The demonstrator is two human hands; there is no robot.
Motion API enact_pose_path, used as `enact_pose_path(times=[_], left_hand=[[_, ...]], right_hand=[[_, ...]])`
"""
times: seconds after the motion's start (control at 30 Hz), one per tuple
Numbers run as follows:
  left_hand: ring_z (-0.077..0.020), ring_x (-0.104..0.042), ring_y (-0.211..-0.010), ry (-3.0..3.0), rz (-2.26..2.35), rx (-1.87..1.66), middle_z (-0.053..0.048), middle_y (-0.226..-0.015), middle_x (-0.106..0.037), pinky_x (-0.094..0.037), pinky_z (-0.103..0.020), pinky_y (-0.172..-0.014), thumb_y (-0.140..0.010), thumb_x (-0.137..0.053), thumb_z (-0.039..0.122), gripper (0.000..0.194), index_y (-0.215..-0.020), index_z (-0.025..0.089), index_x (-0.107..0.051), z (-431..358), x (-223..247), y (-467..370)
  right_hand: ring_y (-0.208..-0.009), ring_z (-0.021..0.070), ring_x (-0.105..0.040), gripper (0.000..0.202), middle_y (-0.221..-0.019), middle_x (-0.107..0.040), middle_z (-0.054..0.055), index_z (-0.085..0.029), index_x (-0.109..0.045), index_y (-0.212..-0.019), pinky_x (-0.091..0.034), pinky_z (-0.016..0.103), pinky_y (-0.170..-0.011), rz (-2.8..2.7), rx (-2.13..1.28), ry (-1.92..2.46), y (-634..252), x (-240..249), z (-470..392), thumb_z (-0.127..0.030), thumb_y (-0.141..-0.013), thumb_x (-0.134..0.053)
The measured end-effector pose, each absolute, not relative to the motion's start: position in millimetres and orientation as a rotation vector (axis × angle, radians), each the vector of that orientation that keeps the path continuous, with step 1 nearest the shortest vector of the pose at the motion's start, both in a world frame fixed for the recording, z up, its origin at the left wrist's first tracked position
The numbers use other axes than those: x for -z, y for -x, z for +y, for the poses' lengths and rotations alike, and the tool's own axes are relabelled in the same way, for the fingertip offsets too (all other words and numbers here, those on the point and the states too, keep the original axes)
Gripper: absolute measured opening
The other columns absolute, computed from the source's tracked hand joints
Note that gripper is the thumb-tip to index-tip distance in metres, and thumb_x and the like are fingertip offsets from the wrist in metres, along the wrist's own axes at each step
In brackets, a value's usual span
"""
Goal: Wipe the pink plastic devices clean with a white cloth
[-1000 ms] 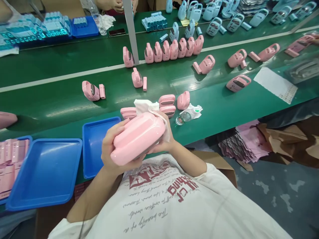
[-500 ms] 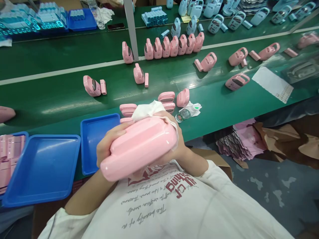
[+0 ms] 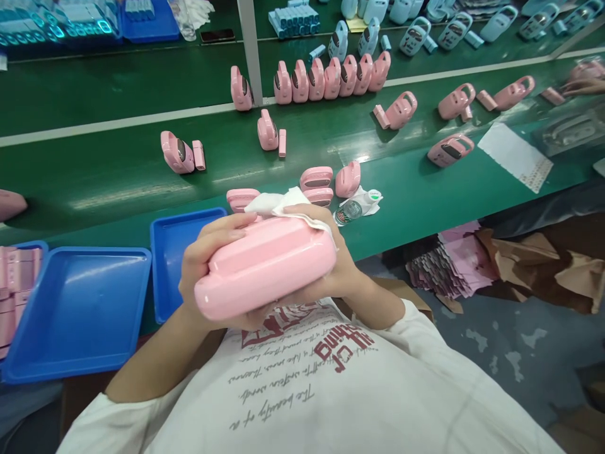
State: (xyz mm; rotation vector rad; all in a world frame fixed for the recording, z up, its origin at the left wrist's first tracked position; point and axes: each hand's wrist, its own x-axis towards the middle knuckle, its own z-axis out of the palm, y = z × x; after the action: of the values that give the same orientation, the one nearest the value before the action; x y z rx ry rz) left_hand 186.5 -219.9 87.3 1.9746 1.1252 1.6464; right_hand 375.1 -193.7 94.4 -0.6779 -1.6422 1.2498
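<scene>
Close in front of my chest, a glossy pink plastic device (image 3: 267, 268) with rounded ends is held between both hands. My left hand (image 3: 196, 261) is wrapped round its left end. My right hand (image 3: 333, 271) grips the right end, with a white cloth (image 3: 293, 200) pressed between its fingers and the far edge. The device's underside and some fingers are hidden. Just beyond, similar pink devices (image 3: 316, 178) with handles lie on the green bench (image 3: 401, 208), one partly behind the cloth. Beside them is a small clear bottle (image 3: 348, 212) on white tissue.
Blue trays (image 3: 80, 309) stand at the left; pink boxes (image 3: 19, 277) fill another. A row of pink devices (image 3: 331, 79) lines the divider, with blue devices (image 3: 416, 36) behind. A sheet of paper (image 3: 515, 156) lies right. Another person's hand (image 3: 586, 87) reaches in at the far right.
The held pink device has tilted nearer to level, its left end rising. My right hand and the cloth have shifted slightly along its top edge. Another person's hand has appeared at far right.
</scene>
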Motion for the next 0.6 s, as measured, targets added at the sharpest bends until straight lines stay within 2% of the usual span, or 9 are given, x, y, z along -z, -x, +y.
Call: enact_pose_path(times=[0.13,0.17,0.23,0.33,0.47,0.53,0.6], left_hand=[[-0.0289,-0.067,-0.097,-2.057,0.983,-1.696,-0.010,-0.113,-0.067,-0.055,-0.045,-0.083,-0.045,-0.082,0.060,0.086,-0.118,0.021,-0.056,-230.4,-99.7,-191.5],[-0.0286,-0.067,-0.097,-2.032,1.017,-1.709,-0.009,-0.111,-0.068,-0.056,-0.045,-0.082,-0.046,-0.080,0.062,0.085,-0.118,0.022,-0.056,-231.4,-101.7,-193.2],[-0.0277,-0.068,-0.095,-2.016,1.023,-1.768,-0.007,-0.106,-0.069,-0.056,-0.044,-0.082,-0.049,-0.077,0.065,0.084,-0.117,0.022,-0.057,-230.2,-102.2,-195.5],[-0.0287,-0.066,-0.098,-2.034,1.053,-1.770,-0.008,-0.107,-0.067,-0.055,-0.044,-0.083,-0.051,-0.079,0.055,0.077,-0.116,0.019,-0.057,-220.3,-92.3,-191.9],[-0.0266,-0.063,-0.101,-1.789,1.269,-1.507,-0.008,-0.110,-0.064,-0.054,-0.042,-0.086,-0.057,-0.082,0.040,0.066,-0.114,0.018,-0.055,-203.7,-68.8,-178.5],[-0.0280,-0.061,-0.105,-1.651,1.280,-1.357,-0.010,-0.114,-0.062,-0.052,-0.042,-0.089,-0.054,-0.085,0.039,0.074,-0.117,0.018,-0.053,-200.0,-60.0,-174.5],[-0.0308,-0.058,-0.112,-1.558,1.258,-1.265,-0.013,-0.121,-0.059,-0.051,-0.044,-0.092,-0.051,-0.087,0.037,0.080,-0.121,0.018,-0.052,-200.0,-54.9,-174.1]], right_hand=[[-0.113,0.0222,-0.060,0.050,-0.118,-0.061,0.002,-0.028,-0.053,-0.116,-0.045,0.038,-0.106,-1.670,-1.089,0.597,-375.0,-100.7,-201.2,-0.059,-0.077,-0.063],[-0.112,0.0222,-0.061,0.049,-0.117,-0.062,0.001,-0.028,-0.054,-0.115,-0.046,0.036,-0.105,-1.673,-1.071,0.588,-374.7,-102.5,-201.8,-0.058,-0.077,-0.063],[-0.110,0.0238,-0.061,0.057,-0.115,-0.062,0.001,-0.027,-0.054,-0.114,-0.046,0.036,-0.105,-1.658,-1.069,0.575,-372.8,-104.2,-200.5,-0.056,-0.069,-0.073],[-0.111,0.0251,-0.060,0.071,-0.113,-0.062,0.001,-0.026,-0.054,-0.114,-0.045,0.039,-0.105,-1.586,-1.170,0.622,-364.4,-94.1,-193.1,-0.047,-0.054,-0.085],[-0.116,0.0266,-0.056,0.083,-0.117,-0.061,0.006,-0.024,-0.049,-0.121,-0.045,0.044,-0.104,-1.345,-1.367,0.830,-347.9,-58.6,-181.9,-0.054,-0.052,-0.084],[-0.119,0.0274,-0.054,0.087,-0.122,-0.059,0.008,-0.023,-0.047,-0.124,-0.043,0.044,-0.106,-1.266,-1.367,0.900,-344.0,-43.7,-177.8,-0.058,-0.052,-0.082],[-0.122,0.0272,-0.052,0.081,-0.127,-0.057,0.009,-0.023,-0.048,-0.126,-0.040,0.044,-0.108,-1.274,-1.286,0.919,-345.0,-38.1,-173.0,-0.063,-0.061,-0.075]])
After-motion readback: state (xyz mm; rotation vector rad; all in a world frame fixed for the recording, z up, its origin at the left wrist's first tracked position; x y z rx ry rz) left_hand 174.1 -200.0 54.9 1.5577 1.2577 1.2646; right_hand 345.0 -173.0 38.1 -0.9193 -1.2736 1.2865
